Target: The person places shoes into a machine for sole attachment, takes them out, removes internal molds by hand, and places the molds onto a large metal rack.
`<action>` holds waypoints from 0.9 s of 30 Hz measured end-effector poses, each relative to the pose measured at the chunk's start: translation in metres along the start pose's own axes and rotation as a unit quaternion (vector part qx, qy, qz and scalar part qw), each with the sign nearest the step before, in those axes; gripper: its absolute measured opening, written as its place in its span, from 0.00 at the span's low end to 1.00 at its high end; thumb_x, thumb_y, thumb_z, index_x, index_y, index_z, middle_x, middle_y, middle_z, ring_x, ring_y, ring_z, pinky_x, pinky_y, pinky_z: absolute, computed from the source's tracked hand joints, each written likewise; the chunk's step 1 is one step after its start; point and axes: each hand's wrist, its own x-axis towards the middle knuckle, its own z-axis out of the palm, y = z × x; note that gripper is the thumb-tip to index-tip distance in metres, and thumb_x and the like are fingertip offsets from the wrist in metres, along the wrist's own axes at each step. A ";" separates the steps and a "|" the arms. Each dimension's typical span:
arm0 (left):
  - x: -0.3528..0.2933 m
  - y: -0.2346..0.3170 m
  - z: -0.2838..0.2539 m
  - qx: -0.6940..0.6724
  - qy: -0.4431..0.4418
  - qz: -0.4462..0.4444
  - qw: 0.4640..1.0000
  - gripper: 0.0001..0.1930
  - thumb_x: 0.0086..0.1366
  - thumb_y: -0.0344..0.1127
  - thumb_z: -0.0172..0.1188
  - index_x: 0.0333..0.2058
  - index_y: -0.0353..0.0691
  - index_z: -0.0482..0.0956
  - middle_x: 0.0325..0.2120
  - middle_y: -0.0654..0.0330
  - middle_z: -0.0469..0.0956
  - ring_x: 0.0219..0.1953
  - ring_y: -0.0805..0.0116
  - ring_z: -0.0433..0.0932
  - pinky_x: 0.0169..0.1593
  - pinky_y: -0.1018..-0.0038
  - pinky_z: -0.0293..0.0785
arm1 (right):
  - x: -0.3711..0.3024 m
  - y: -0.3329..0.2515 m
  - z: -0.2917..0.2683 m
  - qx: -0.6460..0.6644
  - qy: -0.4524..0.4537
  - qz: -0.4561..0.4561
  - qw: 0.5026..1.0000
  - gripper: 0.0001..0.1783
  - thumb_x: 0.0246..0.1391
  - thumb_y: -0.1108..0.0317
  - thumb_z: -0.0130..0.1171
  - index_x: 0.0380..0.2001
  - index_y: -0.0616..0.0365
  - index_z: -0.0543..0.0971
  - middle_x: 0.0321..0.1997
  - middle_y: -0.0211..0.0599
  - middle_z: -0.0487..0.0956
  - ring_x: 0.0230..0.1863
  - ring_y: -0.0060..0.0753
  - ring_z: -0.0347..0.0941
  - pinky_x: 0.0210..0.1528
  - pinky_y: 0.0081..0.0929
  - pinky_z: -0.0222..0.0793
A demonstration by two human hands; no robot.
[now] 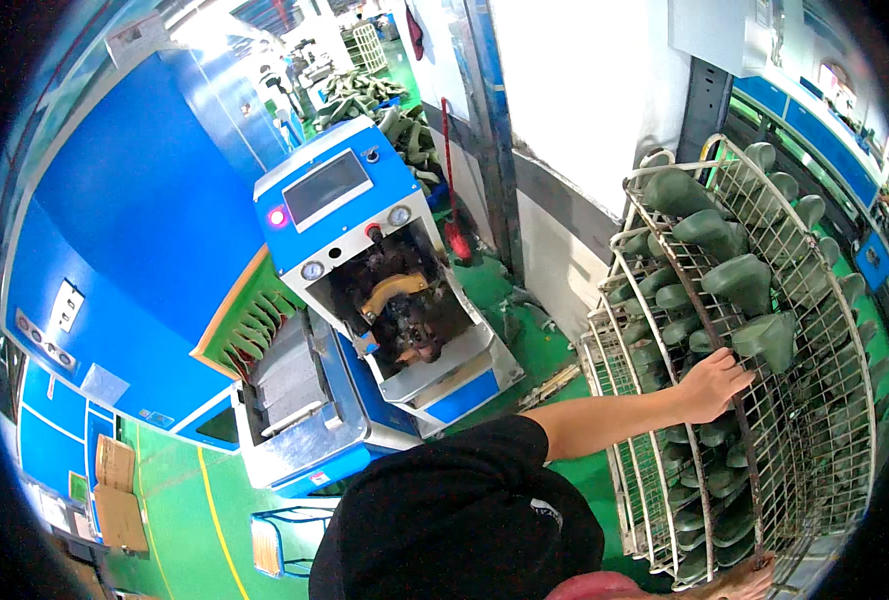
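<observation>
A white wire rack cart [665,490] full of dark green shoe lasts [740,285] stands at the right. My left hand [715,387] reaches across from a black sleeve, its fingers curled round the cart's dark rusty rail [710,330]. One green last [768,342] sits just above those fingers, on the wire shelf. At the bottom edge my right hand [747,580] is at the lower end of the same rail, its fingers bent against it. Part of this hand is cut off by the frame.
A blue-and-white machine [335,195] with a screen, gauges and a dirty open cavity stands ahead. Beside it is a metal-topped unit [290,385]. A white wall [595,100] rises behind the cart. Cardboard boxes [117,490] and a small blue-framed stool [290,540] are at the left.
</observation>
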 end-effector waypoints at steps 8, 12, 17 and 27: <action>0.001 -0.005 -0.009 0.047 0.032 0.011 0.998 0.17 0.45 0.31 0.62 0.38 0.40 0.80 0.27 0.54 0.77 0.35 0.50 0.75 0.44 0.55 0.69 | -0.049 0.014 0.053 -0.036 -0.128 0.031 0.991 0.18 0.51 0.42 0.65 0.39 0.38 0.86 0.30 0.32 0.83 0.33 0.38 0.78 0.35 0.40 0.70; 0.026 0.001 -0.001 0.035 -0.152 -0.007 0.988 0.04 0.46 0.38 0.63 0.20 0.47 0.80 0.25 0.54 0.81 0.32 0.51 0.80 0.39 0.55 0.71 | -0.046 0.012 0.009 -0.118 -0.207 0.083 0.968 0.23 0.49 0.39 0.64 0.43 0.39 0.84 0.33 0.36 0.82 0.40 0.45 0.77 0.45 0.45 0.68; 0.029 -0.008 -0.005 0.119 -0.161 0.057 0.978 0.07 0.51 0.44 0.65 0.27 0.51 0.84 0.27 0.64 0.81 0.34 0.60 0.79 0.40 0.57 0.70 | 0.019 -0.035 -0.038 -0.004 -0.171 0.125 0.977 0.15 0.47 0.51 0.71 0.38 0.39 0.84 0.36 0.26 0.81 0.42 0.38 0.76 0.50 0.42 0.64; 0.021 -0.020 0.005 0.120 -0.169 0.051 0.977 0.14 0.57 0.52 0.66 0.35 0.51 0.85 0.37 0.66 0.84 0.45 0.58 0.78 0.50 0.56 0.67 | 0.036 -0.042 -0.082 0.101 -0.242 0.139 0.955 0.25 0.42 0.64 0.67 0.49 0.42 0.82 0.49 0.29 0.81 0.55 0.40 0.73 0.65 0.40 0.59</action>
